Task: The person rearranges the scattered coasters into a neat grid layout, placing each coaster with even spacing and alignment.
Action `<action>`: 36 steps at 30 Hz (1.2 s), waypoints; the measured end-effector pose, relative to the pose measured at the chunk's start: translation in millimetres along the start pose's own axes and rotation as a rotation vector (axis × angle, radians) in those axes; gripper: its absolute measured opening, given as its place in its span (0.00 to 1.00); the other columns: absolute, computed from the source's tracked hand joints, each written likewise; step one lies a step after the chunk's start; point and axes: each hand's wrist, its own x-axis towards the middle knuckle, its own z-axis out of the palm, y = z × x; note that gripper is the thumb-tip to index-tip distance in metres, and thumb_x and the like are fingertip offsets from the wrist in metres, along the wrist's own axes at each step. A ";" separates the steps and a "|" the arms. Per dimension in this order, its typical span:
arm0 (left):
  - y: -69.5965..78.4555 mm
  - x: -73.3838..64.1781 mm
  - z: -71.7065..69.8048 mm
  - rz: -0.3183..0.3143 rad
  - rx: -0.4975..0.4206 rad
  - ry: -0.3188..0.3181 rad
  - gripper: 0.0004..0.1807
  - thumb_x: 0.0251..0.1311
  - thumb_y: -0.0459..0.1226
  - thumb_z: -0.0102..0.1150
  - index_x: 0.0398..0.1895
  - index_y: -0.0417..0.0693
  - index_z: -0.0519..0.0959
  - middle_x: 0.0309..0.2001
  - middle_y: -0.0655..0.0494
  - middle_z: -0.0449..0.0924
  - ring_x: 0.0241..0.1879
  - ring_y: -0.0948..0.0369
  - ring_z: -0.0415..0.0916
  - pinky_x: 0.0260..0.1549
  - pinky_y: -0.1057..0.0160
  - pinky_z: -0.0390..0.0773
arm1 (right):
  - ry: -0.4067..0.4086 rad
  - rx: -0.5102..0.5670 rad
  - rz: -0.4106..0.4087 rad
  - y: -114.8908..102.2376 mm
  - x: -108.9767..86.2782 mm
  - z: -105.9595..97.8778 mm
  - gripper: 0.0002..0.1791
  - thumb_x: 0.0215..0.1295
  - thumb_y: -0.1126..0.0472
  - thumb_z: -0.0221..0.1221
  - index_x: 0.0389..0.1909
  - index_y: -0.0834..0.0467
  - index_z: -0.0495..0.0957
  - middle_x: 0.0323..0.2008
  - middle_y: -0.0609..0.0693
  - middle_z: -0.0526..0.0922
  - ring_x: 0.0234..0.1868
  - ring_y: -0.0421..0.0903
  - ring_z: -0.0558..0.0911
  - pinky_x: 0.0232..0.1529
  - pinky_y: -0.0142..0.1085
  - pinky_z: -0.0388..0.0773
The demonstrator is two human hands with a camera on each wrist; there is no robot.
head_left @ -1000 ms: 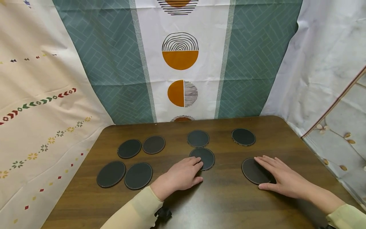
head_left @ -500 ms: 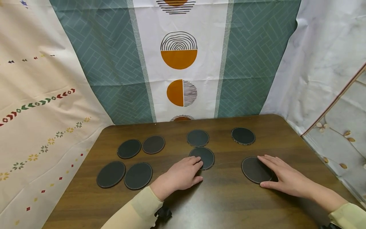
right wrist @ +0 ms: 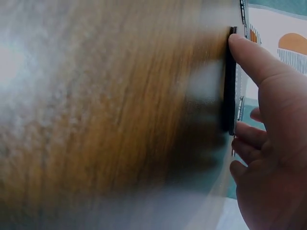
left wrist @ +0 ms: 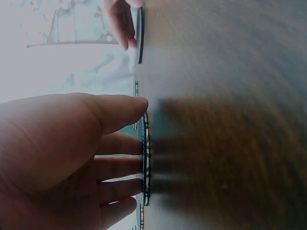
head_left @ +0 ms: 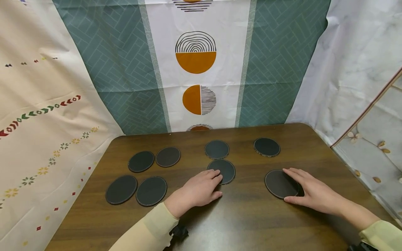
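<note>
Just below the frame's centre, the left hand (head_left: pixel 198 190) rests relaxed fingers on the middle disc (head_left: pixel 225 169), which lies to its upper right, ungripped. Further right, the brownish disc (head_left: pixel 279 183), round with no long axis, lies on the worktop (head_left: pixel 245 216) just left of the nearer right hand (head_left: pixel 314 195), whose loosely spread thumb and fingers touch its rim without clasping it.

No lettering or number can be read on the discs (head_left: pixel 151 191) or cloths (head_left: pixel 122 62) — the wrist views seem rather blurred.
</note>
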 end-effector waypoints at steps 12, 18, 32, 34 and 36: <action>-0.8 2.5 -1.7 -0.005 -0.004 0.003 0.35 0.81 0.54 0.62 0.81 0.46 0.74 0.81 0.48 0.69 0.81 0.52 0.67 0.79 0.56 0.65 | 0.030 -0.011 -0.018 -7.5 14.3 -4.2 0.55 0.65 0.32 0.75 0.82 0.61 0.69 0.77 0.66 0.71 0.74 0.69 0.73 0.61 0.68 0.79; -1.0 2.5 -1.6 -0.006 -0.003 -0.003 0.35 0.82 0.55 0.61 0.82 0.46 0.74 0.82 0.48 0.69 0.81 0.52 0.66 0.79 0.56 0.64 | 0.051 -0.034 -0.044 -14.4 25.6 -3.1 0.55 0.64 0.32 0.76 0.81 0.61 0.70 0.75 0.65 0.72 0.74 0.67 0.74 0.62 0.66 0.79; 1.2 3.5 0.8 -0.003 -0.005 -0.002 0.35 0.81 0.55 0.61 0.82 0.47 0.74 0.82 0.50 0.69 0.81 0.52 0.66 0.80 0.57 0.64 | 0.061 -0.055 -0.051 -27.1 55.2 4.7 0.55 0.65 0.30 0.74 0.80 0.63 0.71 0.75 0.67 0.73 0.75 0.69 0.72 0.66 0.67 0.76; 1.0 3.1 1.0 -0.009 -0.010 -0.006 0.35 0.81 0.55 0.61 0.82 0.47 0.73 0.82 0.50 0.68 0.81 0.52 0.66 0.80 0.57 0.64 | 0.058 -0.059 -0.043 -28.6 59.7 5.6 0.56 0.65 0.29 0.73 0.80 0.63 0.71 0.76 0.68 0.72 0.76 0.70 0.71 0.67 0.68 0.75; 0.9 2.4 0.7 -0.013 -0.017 -0.010 0.35 0.82 0.55 0.60 0.82 0.47 0.73 0.82 0.50 0.68 0.81 0.52 0.65 0.80 0.56 0.64 | 0.053 -0.061 -0.037 -29.9 63.9 6.5 0.56 0.65 0.29 0.73 0.81 0.64 0.70 0.76 0.69 0.71 0.77 0.70 0.70 0.68 0.68 0.75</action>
